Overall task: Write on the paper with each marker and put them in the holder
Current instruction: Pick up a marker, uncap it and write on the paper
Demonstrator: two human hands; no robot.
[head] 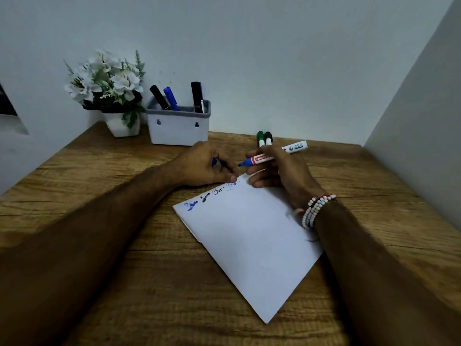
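Note:
A white sheet of paper [249, 236] lies tilted on the wooden desk, with blue and black scribbles along its far edge. My right hand [282, 171] grips an uncapped blue marker [257, 161], tip pointing left just above the paper's far corner. My left hand [207, 166] rests at that corner, fingers closed around a small blue cap [214, 162], mostly hidden. A white holder [178, 126] with a grey rim stands at the back, holding two black markers and a blue one. Behind my right hand lie a green-capped marker [260, 138], a black-capped one [268, 138] and a white marker [295, 147].
A white pot of white flowers [109, 91] stands left of the holder against the wall. A wall panel closes off the desk's right side. Bare wooden desk [124, 245] stretches around the paper toward me.

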